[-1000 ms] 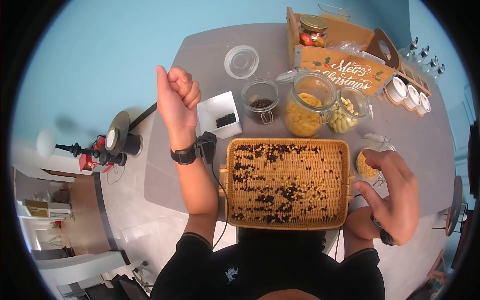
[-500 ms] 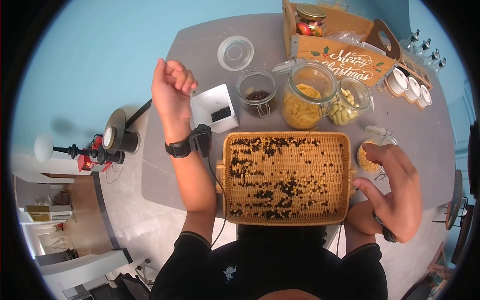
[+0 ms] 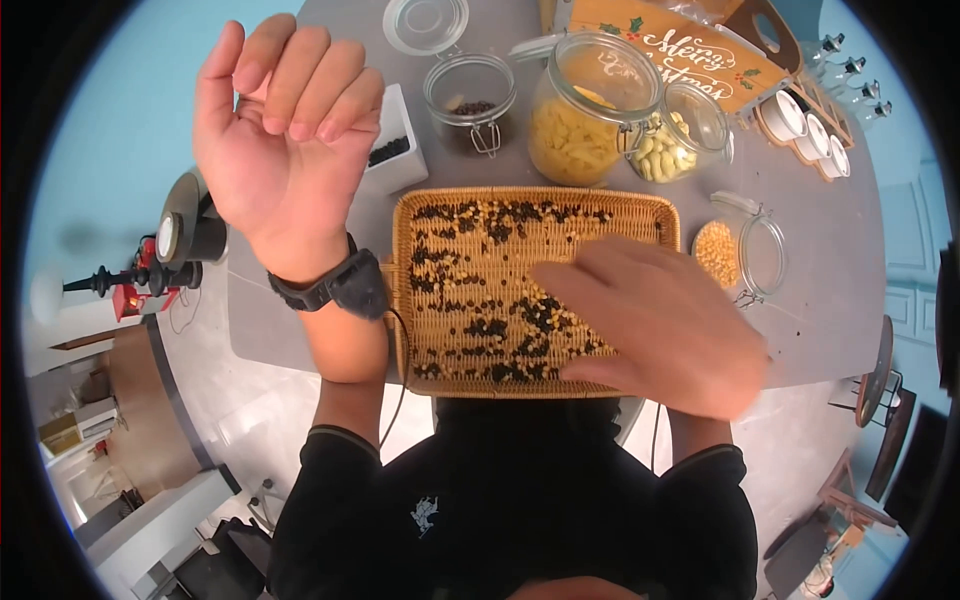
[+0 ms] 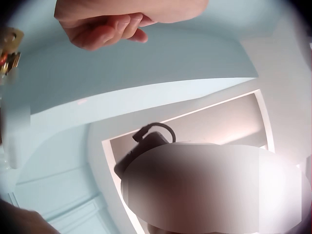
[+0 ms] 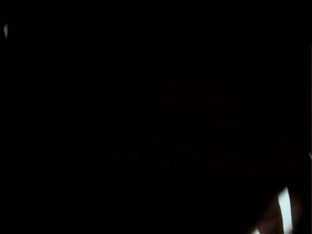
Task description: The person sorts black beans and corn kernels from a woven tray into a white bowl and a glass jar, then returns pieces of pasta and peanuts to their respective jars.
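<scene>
A rectangular wicker basket (image 3: 540,191) lies at the table's front edge in the head view, with dark beans and yellow kernels (image 3: 545,313) scattered over its bottom. My right hand (image 3: 665,335), blurred by motion, hovers over the basket's right half, fingers stretched leftward and thumb apart. It covers part of the kernels. Raised left of the basket, my left hand (image 3: 290,150) shows its palm, fingers loosely bent and nothing in them. The left wrist view shows the same hand (image 4: 109,24) at the top. The right wrist view is almost wholly black.
Behind the left hand stands a white box (image 3: 402,168) with dark beans. Glass jars hold dark beans (image 3: 475,108), pasta (image 3: 580,140), pale nuts (image 3: 660,160) and yellow kernels (image 3: 717,255). A wooden Christmas crate (image 3: 690,65) and white-lidded pots (image 3: 783,115) stand at the back right.
My right hand has moved left from beside the kernel jar to over the basket. The left hand appears larger and nearer the camera, its palm more toward it. The head view has tilted down.
</scene>
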Motion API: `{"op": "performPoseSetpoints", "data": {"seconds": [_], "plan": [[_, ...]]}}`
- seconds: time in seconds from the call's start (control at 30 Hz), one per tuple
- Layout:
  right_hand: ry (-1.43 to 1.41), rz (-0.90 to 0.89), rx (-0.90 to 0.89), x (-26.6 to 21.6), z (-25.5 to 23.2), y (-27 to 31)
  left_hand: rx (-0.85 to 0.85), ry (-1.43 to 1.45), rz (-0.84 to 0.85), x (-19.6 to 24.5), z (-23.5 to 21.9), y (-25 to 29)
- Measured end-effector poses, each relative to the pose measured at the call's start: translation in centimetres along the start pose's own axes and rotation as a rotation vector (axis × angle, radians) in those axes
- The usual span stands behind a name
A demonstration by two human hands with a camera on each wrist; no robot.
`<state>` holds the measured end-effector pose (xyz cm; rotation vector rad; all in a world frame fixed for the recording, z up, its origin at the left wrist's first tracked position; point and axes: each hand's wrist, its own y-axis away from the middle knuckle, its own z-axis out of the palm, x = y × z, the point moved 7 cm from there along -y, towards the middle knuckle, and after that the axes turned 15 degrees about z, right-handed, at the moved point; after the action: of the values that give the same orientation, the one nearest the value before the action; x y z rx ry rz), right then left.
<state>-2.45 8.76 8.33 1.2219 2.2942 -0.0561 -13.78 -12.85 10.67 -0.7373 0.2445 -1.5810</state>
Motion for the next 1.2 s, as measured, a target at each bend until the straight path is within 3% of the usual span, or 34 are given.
{"op": "performPoseSetpoints", "data": {"seconds": [0.1,0.2,0.3,0.4,0.5,0.67,0.8,0.9,1.03,1.2], "plan": [[-0.052,-0.177,0.024,1.0,5.1,-4.2,0.048,-0.014,0.018,-1.4,1.4,0.5],[0.052,-0.148,-0.027,1.7,8.9,-7.5,0.064,-0.018,0.028,-2.0,1.7,0.6],[0.107,-0.025,0.052,2.4,9.9,-9.6,0.085,-0.004,0.039,-2.0,1.6,0.8],[0.200,-0.003,0.257,2.7,10.9,-10.5,0.084,0.016,0.035,-2.0,1.5,0.8],[0.265,0.076,0.135,2.4,13.3,-10.9,0.069,0.023,0.023,-2.0,1.7,1.0],[0.155,-0.173,-0.015,0.6,14.7,-10.4,0.036,0.018,-0.004,-1.9,1.9,1.2],[0.056,-0.239,-0.197,1.6,14.2,-10.1,0.002,-0.071,0.170,-1.2,1.2,1.2],[0.134,-0.192,-0.173,0.9,14.2,-10.1,0.039,-0.037,0.176,-0.6,1.0,1.3],[0.064,-0.279,-0.232,-0.7,16.0,-9.2,0.103,-0.070,0.184,-1.0,1.8,1.5],[0.002,-0.363,-0.250,-0.7,16.3,-9.1,-0.036,-0.026,0.131,-1.2,1.4,1.1]]}}
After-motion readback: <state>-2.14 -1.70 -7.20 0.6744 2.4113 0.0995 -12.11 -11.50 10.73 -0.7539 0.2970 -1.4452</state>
